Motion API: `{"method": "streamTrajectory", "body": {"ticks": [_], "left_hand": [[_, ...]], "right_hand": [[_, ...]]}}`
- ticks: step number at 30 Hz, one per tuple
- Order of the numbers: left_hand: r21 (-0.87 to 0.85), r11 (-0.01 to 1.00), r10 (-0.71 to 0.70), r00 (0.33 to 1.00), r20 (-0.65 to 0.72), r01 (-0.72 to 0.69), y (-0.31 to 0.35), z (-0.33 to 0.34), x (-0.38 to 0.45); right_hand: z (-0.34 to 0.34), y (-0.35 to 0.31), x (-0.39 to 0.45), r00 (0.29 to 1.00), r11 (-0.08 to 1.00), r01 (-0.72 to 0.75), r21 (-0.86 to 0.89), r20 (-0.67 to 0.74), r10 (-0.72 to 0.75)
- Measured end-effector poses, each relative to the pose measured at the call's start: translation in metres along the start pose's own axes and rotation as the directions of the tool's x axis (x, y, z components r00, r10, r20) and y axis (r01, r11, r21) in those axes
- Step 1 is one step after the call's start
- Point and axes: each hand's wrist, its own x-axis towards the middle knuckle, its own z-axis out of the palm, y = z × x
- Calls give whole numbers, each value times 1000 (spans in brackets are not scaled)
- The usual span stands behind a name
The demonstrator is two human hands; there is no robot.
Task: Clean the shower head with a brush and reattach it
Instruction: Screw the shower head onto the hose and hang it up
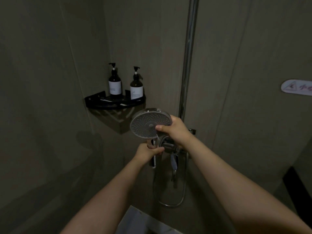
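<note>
Head view: we find the left hand gripping the shower head handle, the right hand pinching a thin brush against its faceplate, below the corner shelf. Risk: wet handle slipping, head striking the mixer valve.

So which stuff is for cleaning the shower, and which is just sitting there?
For the job: shower head, its handle gripped by the left hand, right hand at its rim, hose.

Just sitting there: two pump bottles, corner shelf, wall sign.

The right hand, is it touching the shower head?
Touching. The head view shows the right hand on the shower head rim, thumb lying against the nozzle face.
</note>
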Motion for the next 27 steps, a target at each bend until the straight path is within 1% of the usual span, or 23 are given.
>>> {"method": "streamTrajectory", "body": {"ticks": [3,5,7,9,11,13,16,17,18,21,22,23,25,27], "left_hand": [[-78,996,38,998,-50,-42,20,9,-5],[-84,995,47,993,-112,-57,29,17,-4],[-72,996,41,983,-177,-55,36,25,0],[-99,994,33,976,-216,-55,41,35,8],[-153,986,25,969,-245,-65,48,46,19],[-199,977,20,967,-255,-73,54,57,30],[-219,973,9,960,-280,-73,60,69,50],[-221,972,9,955,-297,-78,60,71,58],[-218,972,10,949,-316,-83,61,74,64],[-252,964,-1,940,-341,-91,61,81,76],[-262,961,-9,945,-328,-82,63,84,78],[-272,959,-17,950,-310,-72,63,86,80],[-307,950,-28,963,-270,-59,64,88,82],[-344,938,-32,974,-224,-48,68,87,82]], "right_hand": [[-7,-2,2,998,998,33,53,-56,-30],[-18,2,7,995,994,56,92,-85,-48],[-38,14,13,992,994,66,86,-113,-56],[-64,36,20,981,995,35,93,-191,-16],[-93,64,31,935,994,-33,106,-349,69],[-115,94,44,871,990,-133,40,-472,137],[-137,135,54,808,967,-248,-62,-564,171],[-141,144,53,807,961,-272,-56,-557,196],[-143,156,52,817,949,-313,-41,-521,247],[-138,187,50,861,903,-427,41,-286,420],[-136,197,50,864,890,-456,22,-229,449],[-135,204,50,865,878,-478,-33,-194,463],[-137,208,51,857,854,-505,-125,-191,479],[-140,209,48,852,868,-493,-61,-236,468]]}}
